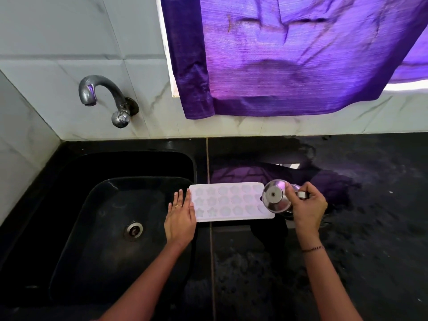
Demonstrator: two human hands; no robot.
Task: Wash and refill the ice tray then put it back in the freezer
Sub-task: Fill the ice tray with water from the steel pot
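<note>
Tray: I see the tray (229, 201) lying flat on the desk (347, 228), its left end just beside the sink (104, 216).
Left hand: the left hand (180, 218) is spread flat with its fingers straight, its edge touching the tray's left end.
Right hand: the right hand (305, 205) is wrapped around a steel pot (275, 198), which is tipped over the tray's right end.

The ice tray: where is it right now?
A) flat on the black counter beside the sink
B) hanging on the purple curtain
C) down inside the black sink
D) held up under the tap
A: the ice tray lies flat on the black counter next to the sink, with the left hand at its left end and the right hand tilting a steel pot over its right end.
</note>
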